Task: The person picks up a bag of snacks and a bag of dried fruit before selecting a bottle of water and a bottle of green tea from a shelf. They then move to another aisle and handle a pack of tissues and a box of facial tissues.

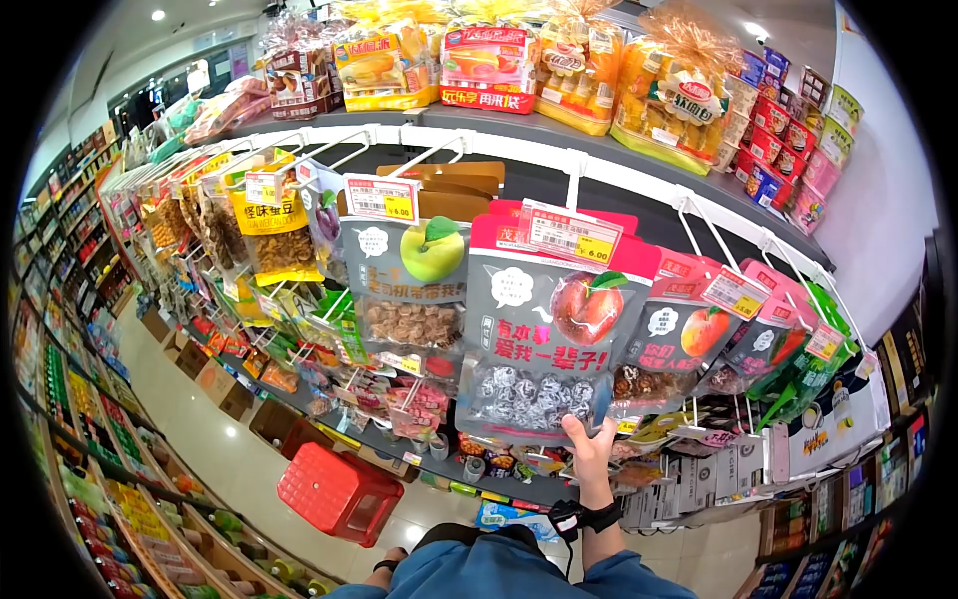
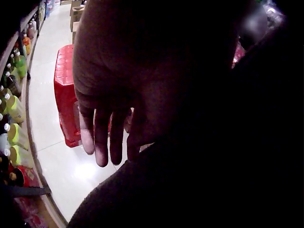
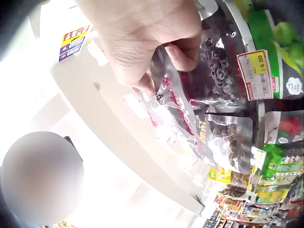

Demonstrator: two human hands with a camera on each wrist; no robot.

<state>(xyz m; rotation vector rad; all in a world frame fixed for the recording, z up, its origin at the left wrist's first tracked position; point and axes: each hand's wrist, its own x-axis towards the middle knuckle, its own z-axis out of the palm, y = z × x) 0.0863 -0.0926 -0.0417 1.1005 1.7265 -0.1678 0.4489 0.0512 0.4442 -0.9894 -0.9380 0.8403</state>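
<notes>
My right hand [image 1: 593,457] pinches the lower right edge of a grey and pink bag of dried plums [image 1: 544,344] between thumb and fingers. The bag hangs from a rack hook, with a plum picture above its clear window. In the right wrist view the right hand [image 3: 147,42] grips the bag edge [image 3: 173,102], and the bag tilts. My left hand [image 2: 111,102] hangs low beside my body, its fingers loose and holding nothing. A red plastic stool [image 2: 65,95] shows behind it.
A grey bag with a green fruit picture [image 1: 409,285] hangs to the left, a peach bag [image 1: 669,329] to the right. Price tags [image 1: 574,235] stick out on the hooks. Bread packs [image 1: 489,65] line the shelf above. The red stool [image 1: 334,489] stands on the aisle floor.
</notes>
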